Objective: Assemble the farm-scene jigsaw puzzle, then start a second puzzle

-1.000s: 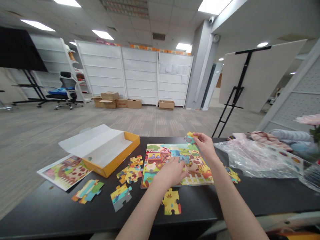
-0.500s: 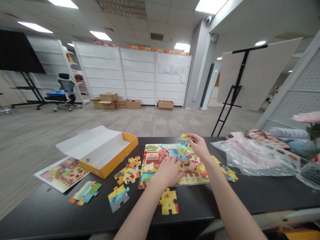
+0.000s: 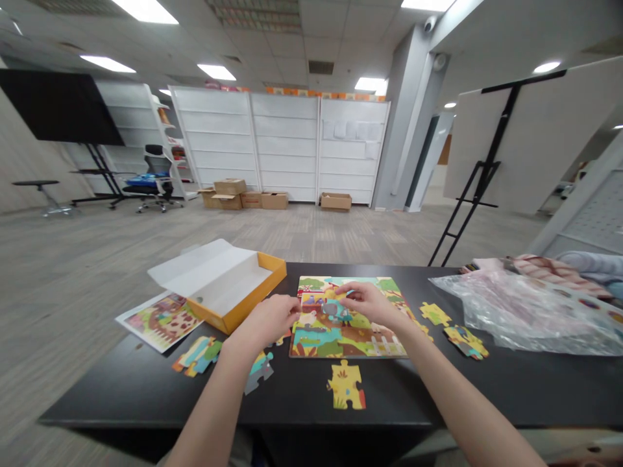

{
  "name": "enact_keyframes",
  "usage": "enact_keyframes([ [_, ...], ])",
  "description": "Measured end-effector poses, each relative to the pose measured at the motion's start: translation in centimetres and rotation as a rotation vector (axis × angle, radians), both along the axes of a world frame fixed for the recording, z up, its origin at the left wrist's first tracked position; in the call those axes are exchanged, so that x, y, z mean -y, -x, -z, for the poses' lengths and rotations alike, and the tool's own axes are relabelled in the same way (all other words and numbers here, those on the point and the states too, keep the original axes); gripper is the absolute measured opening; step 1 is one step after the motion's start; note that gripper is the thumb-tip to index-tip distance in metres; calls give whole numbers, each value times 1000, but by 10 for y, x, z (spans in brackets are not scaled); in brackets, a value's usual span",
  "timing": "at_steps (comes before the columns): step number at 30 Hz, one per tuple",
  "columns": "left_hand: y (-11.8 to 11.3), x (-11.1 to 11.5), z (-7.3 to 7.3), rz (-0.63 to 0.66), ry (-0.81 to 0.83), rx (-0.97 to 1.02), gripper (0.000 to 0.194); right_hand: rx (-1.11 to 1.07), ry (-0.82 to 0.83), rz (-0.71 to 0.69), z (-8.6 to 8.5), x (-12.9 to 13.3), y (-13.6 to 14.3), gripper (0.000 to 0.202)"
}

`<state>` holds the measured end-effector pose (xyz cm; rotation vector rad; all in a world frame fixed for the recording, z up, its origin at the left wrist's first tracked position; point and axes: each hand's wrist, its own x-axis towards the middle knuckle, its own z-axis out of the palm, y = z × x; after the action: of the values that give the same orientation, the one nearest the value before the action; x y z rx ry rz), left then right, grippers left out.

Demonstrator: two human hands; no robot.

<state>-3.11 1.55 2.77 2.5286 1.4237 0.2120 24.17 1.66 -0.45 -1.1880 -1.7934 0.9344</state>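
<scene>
A colourful farm puzzle board point(image 3: 316, 338) lies flat on the black table point(image 3: 389, 408). My right hand point(image 3: 367, 301) is over the board's middle, fingers closed on a yellow, teal and grey puzzle piece point(image 3: 335, 310). At the board's left edge is my left hand point(image 3: 275, 318), its fingers bent together; whatever they may hold is hidden. A yellow piece point(image 3: 346, 386) lies in front of the board. Left of it, my left wrist partly covers a grey and teal piece point(image 3: 259, 373).
An open yellow box point(image 3: 253, 295) and a printed picture point(image 3: 163, 321) are on the left, near more pieces point(image 3: 197, 355). Right of the board lie yellow pieces point(image 3: 435, 314), another small pile point(image 3: 466, 342) and a clear plastic bag point(image 3: 516, 311).
My right hand has brought the piece from the board's far edge to its middle. My left hand has moved off the board's middle to its left edge. The view has shifted.
</scene>
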Motion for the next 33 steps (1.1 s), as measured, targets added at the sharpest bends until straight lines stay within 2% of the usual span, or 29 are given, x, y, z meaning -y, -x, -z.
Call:
enact_keyframes([
  [4,10,12,11,43,-24,21,22,-6,27,-53,4,3,9,26],
  [10,30,32,15,79,-37,95,22,-20,50,-97,10,4,15,28],
  [17,47,43,28,126,-39,175,28,-33,-7,-56,11,2,15,33],
  [23,37,42,28,141,-32,145,40,-67,51,-14,-3,-7,14,36],
  [27,25,38,25,172,-9,160,48,-31,124,-86,-15,-13,23,35],
  [33,16,34,22,179,19,154,44,-30,155,-124,-11,-14,23,37],
])
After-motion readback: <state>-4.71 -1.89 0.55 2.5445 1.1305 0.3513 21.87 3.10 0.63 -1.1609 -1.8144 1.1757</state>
